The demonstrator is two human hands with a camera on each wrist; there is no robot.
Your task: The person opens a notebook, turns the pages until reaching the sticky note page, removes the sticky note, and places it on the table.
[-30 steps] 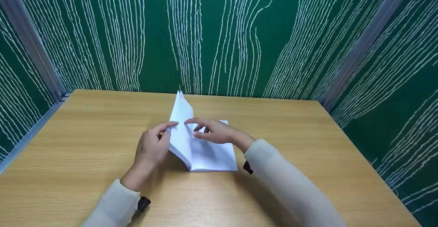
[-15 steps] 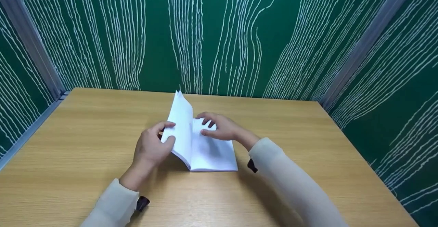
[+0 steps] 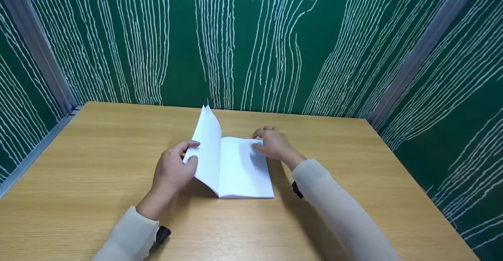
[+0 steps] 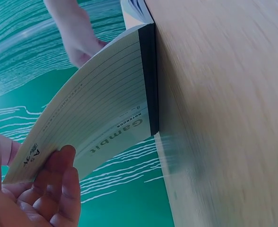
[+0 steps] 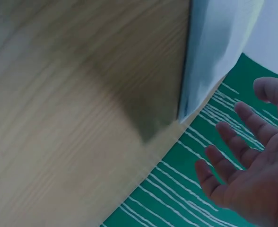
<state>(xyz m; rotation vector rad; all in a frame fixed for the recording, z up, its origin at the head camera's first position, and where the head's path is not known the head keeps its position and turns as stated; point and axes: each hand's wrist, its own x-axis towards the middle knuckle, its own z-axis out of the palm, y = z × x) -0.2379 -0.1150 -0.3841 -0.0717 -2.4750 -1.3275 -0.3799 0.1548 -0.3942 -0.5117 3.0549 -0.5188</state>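
Note:
A white-paged notebook (image 3: 244,174) lies open on the table, its right side flat and its left pages (image 3: 207,147) raised at a slant. My left hand (image 3: 175,168) grips the outer edge of those raised pages, thumb on the page side. In the left wrist view, the fingers (image 4: 58,170) sit against the printed cover (image 4: 101,94), and a black spine strip (image 4: 149,80) rests along the table. Over the far right corner of the notebook is my right hand (image 3: 273,145). In the right wrist view its fingers (image 5: 229,142) are spread, loosely bent and hold nothing.
The wooden table (image 3: 334,166) runs to a green wall (image 3: 180,48) with wavy white lines. Grey posts (image 3: 428,45) stand at the back corners. A dark object (image 3: 163,235) shows at the left cuff, another (image 3: 297,190) at the right.
My right hand has moved right from the raised pages to the notebook's far right corner, uncovering the right page. My left thumb now lies on the page side of the raised part.

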